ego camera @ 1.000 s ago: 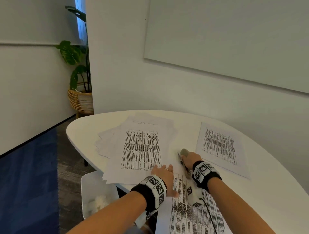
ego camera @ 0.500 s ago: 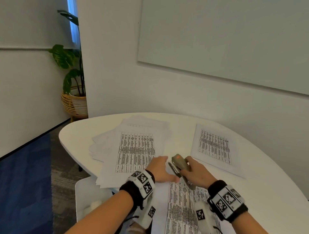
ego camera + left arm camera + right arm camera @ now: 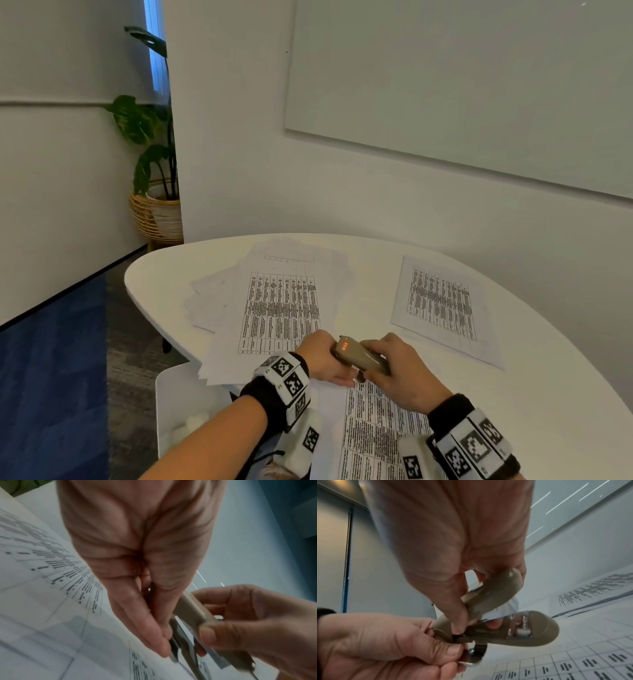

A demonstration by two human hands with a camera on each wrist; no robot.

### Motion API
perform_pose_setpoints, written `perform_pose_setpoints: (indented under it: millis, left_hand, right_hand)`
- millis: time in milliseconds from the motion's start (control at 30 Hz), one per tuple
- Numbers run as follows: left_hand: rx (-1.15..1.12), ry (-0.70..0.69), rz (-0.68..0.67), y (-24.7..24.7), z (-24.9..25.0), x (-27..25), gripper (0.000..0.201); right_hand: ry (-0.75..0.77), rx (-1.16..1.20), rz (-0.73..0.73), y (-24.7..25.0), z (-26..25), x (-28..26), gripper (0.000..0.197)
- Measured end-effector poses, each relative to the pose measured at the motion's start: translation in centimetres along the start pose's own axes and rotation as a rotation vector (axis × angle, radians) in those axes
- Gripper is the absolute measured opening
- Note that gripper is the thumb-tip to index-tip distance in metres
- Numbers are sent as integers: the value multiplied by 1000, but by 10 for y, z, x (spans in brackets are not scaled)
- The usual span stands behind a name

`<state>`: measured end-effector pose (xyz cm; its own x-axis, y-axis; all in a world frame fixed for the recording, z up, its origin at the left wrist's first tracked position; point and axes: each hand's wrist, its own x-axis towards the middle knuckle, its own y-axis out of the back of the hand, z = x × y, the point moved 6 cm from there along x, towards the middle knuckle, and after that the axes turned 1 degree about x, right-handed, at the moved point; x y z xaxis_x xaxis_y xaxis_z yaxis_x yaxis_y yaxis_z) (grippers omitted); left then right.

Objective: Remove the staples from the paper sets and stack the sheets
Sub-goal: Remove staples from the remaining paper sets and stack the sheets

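staple puller lifted off the page, both hands on it

the right hand (image 3: pixel 399 371) has its fingers and thumb wrapped round a beige stapler (image 3: pixel 359 356) with a metal remover tongue at its tail, holding it just above the near paper set (image 3: pixel 373 431). the left hand (image 3: pixel 322 363) pinches at that metal tail end, thumb and fingertips (image 3: pixel 452 651) closed on the tongue; whether a pulled staple sits between them is too small to tell.

taking the near paper set as the landmark: it lies on the white table (image 3: pixel 548 394) right under the hands, its top corner beneath the tool. beyond it and to the left is the loose pile of sheets (image 3: pixel 274 298), fanned and uneven. beyond it to the right, well apart, lies another printed set (image 3: pixel 442 305). below the table edge on the left stands a white bin (image 3: pixel 178 401).

risks from here, as i judge them:
- a freed staple is tiny; if the pinch slips it could drop onto the printed page or the floor.
- nothing presses the near set down, so a nudge from either wrist could slide it.
- the pile is already skewed; adding sheets without squaring it would leave an untidy stack.
- the tongue's edge is close to the fingertips; a slip could nick them.
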<state>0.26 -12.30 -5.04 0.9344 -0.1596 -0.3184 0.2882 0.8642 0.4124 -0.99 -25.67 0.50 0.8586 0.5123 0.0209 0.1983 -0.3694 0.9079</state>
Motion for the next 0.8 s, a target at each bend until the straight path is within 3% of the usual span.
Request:
perform_pose_setpoints:
  millis: [67, 267, 400, 500, 633, 700, 800]
  left_hand:
    - [-82, 31, 3, 9, -7, -2, 8]
    - [-417, -28, 249, 91, -32, -36, 15]
    - [-1004, -48, 629, 174, -72, -64, 11]
    - [-1299, 35, 871, 212, -122, -79, 25]
    - [-1201, 122, 1113, 222, -188, -93, 43]
    - [-1147, 258, 1156, 210, -216, -101, 45]
    - [-857, 494, 1130, 185, -248, -103, 36]
  right_hand:
    - [-10, -24, 2, -1, 3, -1, 41]
    - [-198, -52, 52, 10, 43, -15, 37]
    - [-301, -64, 34, 8, 69, -22, 31]
    - [-335, -74, 9, 1, 80, -23, 30]
    - [-371, -92, -12, -6, 86, -21, 31]
    - [-372, -87, -11, -7, 86, -20, 31]
    - [-372, -91, -14, -7, 85, -21, 34]
